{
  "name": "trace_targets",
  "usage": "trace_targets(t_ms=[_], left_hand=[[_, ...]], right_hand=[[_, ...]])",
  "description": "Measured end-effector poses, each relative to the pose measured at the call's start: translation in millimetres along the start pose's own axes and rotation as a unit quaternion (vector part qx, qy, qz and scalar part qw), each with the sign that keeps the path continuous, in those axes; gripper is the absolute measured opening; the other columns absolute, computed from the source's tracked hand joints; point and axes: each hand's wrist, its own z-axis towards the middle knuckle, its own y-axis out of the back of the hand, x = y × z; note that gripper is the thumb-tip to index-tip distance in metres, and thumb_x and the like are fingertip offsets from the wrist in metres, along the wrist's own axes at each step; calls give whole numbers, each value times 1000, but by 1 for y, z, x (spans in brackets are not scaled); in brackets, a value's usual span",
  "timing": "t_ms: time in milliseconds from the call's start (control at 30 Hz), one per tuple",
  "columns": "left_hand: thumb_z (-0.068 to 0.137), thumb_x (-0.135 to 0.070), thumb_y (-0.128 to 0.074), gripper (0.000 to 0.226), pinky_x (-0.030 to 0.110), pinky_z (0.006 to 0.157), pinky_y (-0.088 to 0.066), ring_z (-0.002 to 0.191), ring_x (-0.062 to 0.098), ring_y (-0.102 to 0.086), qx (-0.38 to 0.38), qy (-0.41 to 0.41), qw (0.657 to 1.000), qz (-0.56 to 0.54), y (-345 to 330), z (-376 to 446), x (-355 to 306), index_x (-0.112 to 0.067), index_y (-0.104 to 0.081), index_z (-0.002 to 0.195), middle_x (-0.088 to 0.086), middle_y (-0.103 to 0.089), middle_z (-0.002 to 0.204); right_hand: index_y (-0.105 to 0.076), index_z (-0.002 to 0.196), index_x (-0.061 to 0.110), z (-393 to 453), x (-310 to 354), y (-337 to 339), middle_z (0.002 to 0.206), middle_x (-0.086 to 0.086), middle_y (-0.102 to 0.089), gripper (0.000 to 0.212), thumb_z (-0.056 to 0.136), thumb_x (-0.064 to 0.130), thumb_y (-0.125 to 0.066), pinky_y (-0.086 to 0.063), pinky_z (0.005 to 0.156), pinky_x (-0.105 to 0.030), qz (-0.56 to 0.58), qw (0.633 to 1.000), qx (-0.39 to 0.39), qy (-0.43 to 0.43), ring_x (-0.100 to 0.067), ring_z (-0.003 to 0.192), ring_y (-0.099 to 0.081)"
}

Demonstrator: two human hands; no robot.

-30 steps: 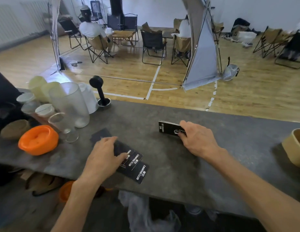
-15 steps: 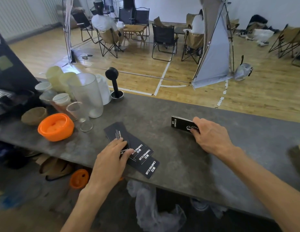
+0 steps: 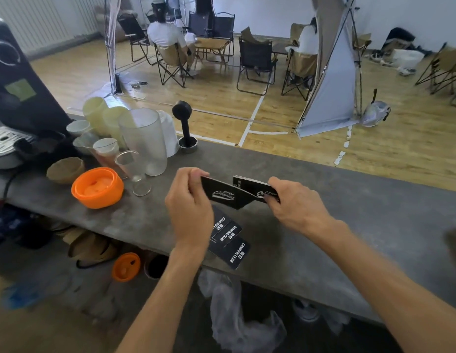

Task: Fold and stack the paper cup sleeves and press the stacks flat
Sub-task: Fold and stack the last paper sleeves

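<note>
My left hand (image 3: 188, 205) pinches the left end of a flat black cup sleeve (image 3: 225, 196) with white lettering, held up above the grey counter (image 3: 349, 220). My right hand (image 3: 295, 207) grips a stack of folded black sleeves (image 3: 254, 189) just behind it, and the lifted sleeve's right tip overlaps that stack. Several more flat black sleeves (image 3: 230, 240) lie fanned on the counter below my left wrist, near the front edge.
An orange lidded container (image 3: 97, 187), a brown bowl (image 3: 65, 170), and several plastic and glass cups (image 3: 142, 141) crowd the counter's left. A black tamper (image 3: 184, 126) stands behind them. A dark machine (image 3: 15, 103) fills the far left. Seated people and folding chairs occupy the floor beyond.
My left hand has picked one sleeve off the fanned pile and raised it toward the stack. My right hand has lifted the stack's near end. The camera has shifted closer.
</note>
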Motion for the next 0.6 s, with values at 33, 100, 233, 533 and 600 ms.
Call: trace_targets(t_ms=[33, 100, 233, 533, 600], left_hand=[[105, -21, -41, 30, 8, 66, -37, 74, -2, -56, 4, 23, 1000, -10, -9, -1, 1, -12, -63, 86, -9, -60, 77], [105, -22, -40, 30, 10, 66, -38, 73, 0, -57, 3, 82, 996, -28, -26, -4, 5, -15, -63, 86, -10, -62, 77], [104, -16, -36, 25, 17, 71, -46, 81, 2, -63, -30, 178, 978, -104, -49, -13, 10, -15, -58, 92, -6, -69, 85], [99, -24, -51, 11, 10, 73, -42, 87, -2, -60, 86, 196, 971, -103, -63, -6, 14, -22, -60, 106, -11, -66, 93], [98, -22, -54, 11, 6, 72, -41, 86, -5, -59, 101, 195, 971, -93, -66, -6, 20, -20, -60, 107, -12, -65, 92]], right_hand=[[-44, 93, 21, -1, 5, 1, 90, 2, -61, 15, 101, 34, -40, -45, 69, -40, 11, 1000, 1, 1, -26, 82, -58], [-44, 91, 20, -3, 13, 1, 90, 2, -61, 22, 103, 35, -33, -45, 70, -41, 35, 999, 3, -1, -25, 80, -56], [-38, 88, 23, -5, 24, -11, 94, 1, -60, 26, 105, 40, -30, -36, 67, -38, 13, 1000, 9, 10, -28, 83, -55], [-49, 106, 20, 15, 21, -12, 99, 0, -59, 17, 103, 35, -42, -47, 67, -39, -59, 997, -10, 54, -26, 91, -62], [-49, 107, 20, 20, 16, -14, 100, 0, -60, 17, 103, 35, -43, -45, 66, -37, -61, 997, -6, 51, -25, 92, -62]])
